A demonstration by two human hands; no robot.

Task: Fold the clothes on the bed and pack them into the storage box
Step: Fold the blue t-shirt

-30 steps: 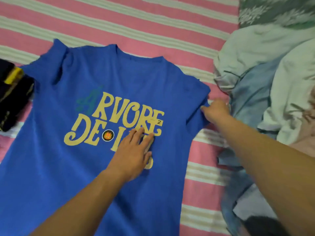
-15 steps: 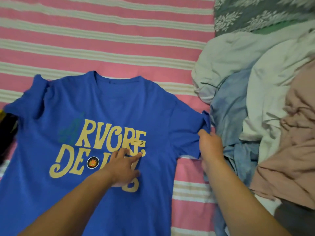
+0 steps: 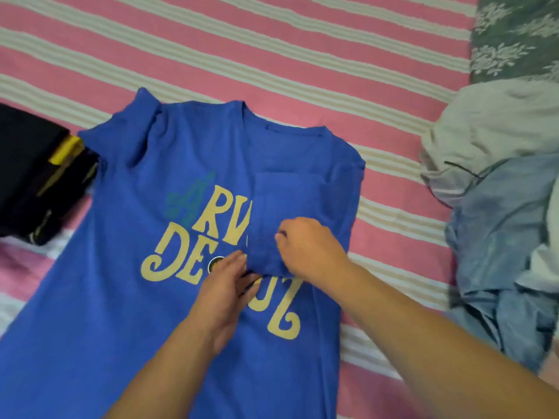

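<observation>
Right hand (image 3: 305,247) pinches folded sleeve (image 3: 281,207); left hand (image 3: 223,285) flat on shirt (image 3: 121,282).

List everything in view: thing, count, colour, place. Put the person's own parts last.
T-shirt: one, blue with yellow lettering, spread flat on the bed, its right sleeve folded in over the chest.
Folded clothes: one stack, black with yellow, at the left edge beside the T-shirt.
Unfolded clothes: one heap, white, pale blue and grey, at the right edge.
Bedsheet: one, pink and cream stripes, under everything.
Patterned cloth: one, grey-green with white leaves, top right corner.
Left hand: one, resting on the print at the sleeve's edge.
Right hand: one, gripping the folded-in sleeve.
</observation>
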